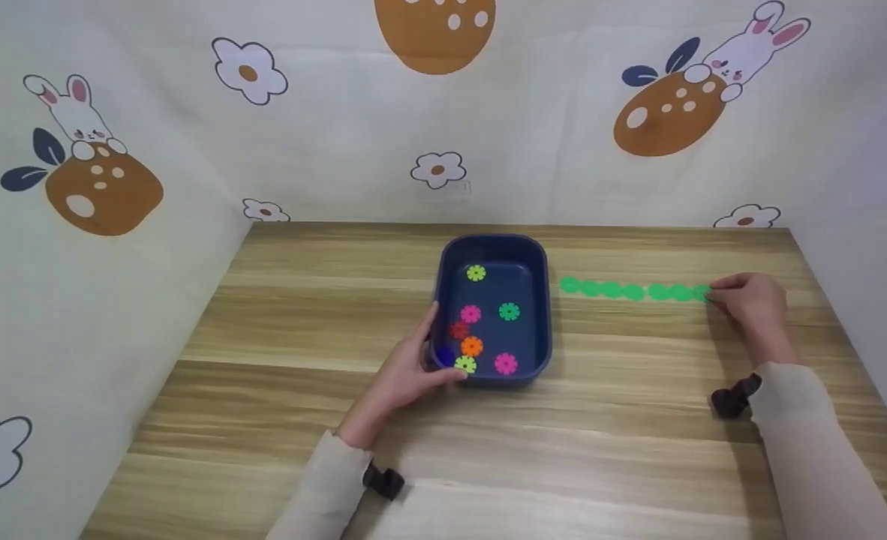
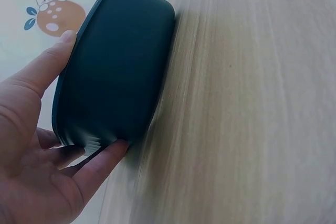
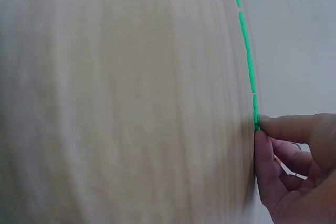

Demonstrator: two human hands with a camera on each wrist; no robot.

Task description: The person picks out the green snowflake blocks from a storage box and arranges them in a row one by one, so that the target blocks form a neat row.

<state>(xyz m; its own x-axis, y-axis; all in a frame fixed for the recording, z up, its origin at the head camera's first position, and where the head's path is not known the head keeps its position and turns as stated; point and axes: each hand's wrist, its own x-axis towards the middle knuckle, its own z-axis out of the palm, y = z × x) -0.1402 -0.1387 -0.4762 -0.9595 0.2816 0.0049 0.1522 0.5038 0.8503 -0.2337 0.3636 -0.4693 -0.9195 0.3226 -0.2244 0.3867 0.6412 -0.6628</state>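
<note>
A dark blue plastic bin (image 1: 522, 251) stands on the table. Snowflake-shaped plastic discs in several colours, such as a green disc (image 1: 509, 311) and an orange disc (image 1: 471, 346), lie inside it. My left hand (image 1: 407, 369) grips the bin's near left corner, thumb over the near rim. The left wrist view shows the fingers around the bin's outer wall (image 2: 118, 61). To the right of the bin runs a row of green discs (image 1: 612, 289) with a small gap partway along. My right hand (image 1: 757, 300) pinches the disc at the row's right end between thumb and finger.
The wooden table (image 1: 563, 457) meets a patterned cloth backdrop (image 1: 338, 135) behind the bin. A pale side wall (image 1: 856, 247) rises right of the right hand. Small black devices sit at both wrists, including a black clip (image 1: 732, 399) on the right.
</note>
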